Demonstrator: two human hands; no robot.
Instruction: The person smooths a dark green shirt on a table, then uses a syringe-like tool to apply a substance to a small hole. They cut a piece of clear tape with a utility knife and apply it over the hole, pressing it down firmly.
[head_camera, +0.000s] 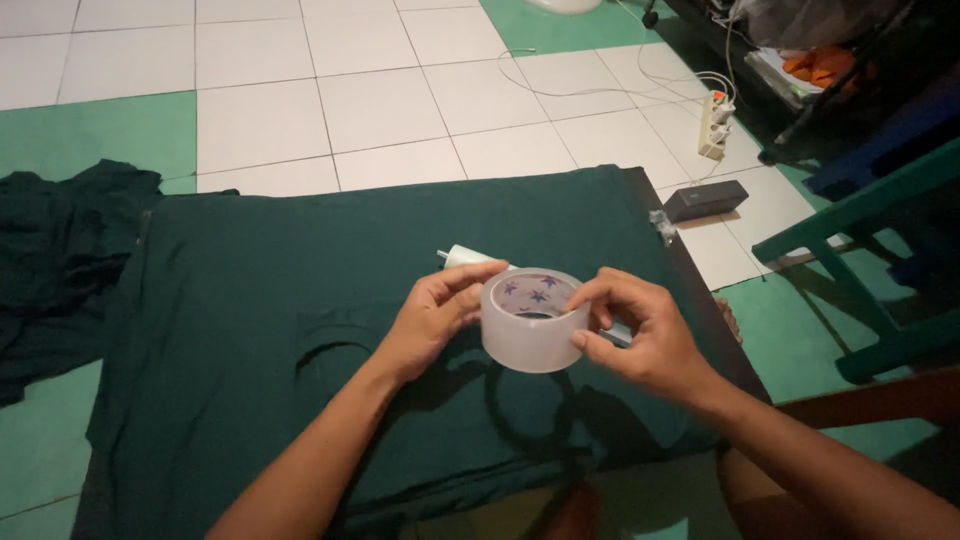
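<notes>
A wide roll of clear tape (528, 332) with purple stars on its inner core is held above a dark green shirt (300, 300) spread flat on a low board. My left hand (432, 318) grips the roll's left side with thumb on top. My right hand (632, 330) holds the right side, fingertips pressed at the rim. A small white tube-like object (462, 257) lies on the shirt just behind the roll, partly hidden by my left fingers.
A pile of dark green cloth (60, 260) lies on the tiled floor at left. A black box (706, 200) and a white power strip (714, 124) with cables sit at back right. A green chair frame (870, 260) stands at right.
</notes>
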